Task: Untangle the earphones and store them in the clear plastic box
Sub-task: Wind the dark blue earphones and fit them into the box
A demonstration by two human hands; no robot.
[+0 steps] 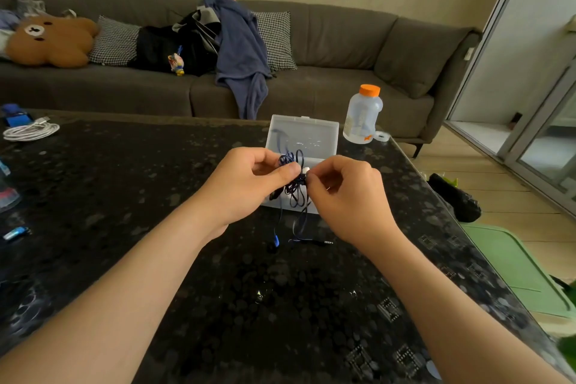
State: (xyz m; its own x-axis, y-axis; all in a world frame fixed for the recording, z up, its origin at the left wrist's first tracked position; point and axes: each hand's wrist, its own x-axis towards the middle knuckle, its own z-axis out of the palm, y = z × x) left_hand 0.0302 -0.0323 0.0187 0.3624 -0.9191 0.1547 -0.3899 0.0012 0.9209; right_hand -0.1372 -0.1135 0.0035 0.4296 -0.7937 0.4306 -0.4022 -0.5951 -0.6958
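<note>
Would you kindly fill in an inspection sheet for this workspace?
Surface: dark speckled table, glossy.
Job's things: earphones tangled, held over the open clear plastic box; loose ends reach the table.
Clutter: orange-capped bottle, tape roll, small blue items at the left edge.
Grippers: left hand and right hand both pinch the tangle.
Cables: coiled white cable, far left.
Surroundings: grey sofa with bear plush and blue garment.

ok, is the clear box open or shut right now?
Open. The clear plastic box has its lid raised behind the base, and the tangled earphones are held up in front of it.
</note>
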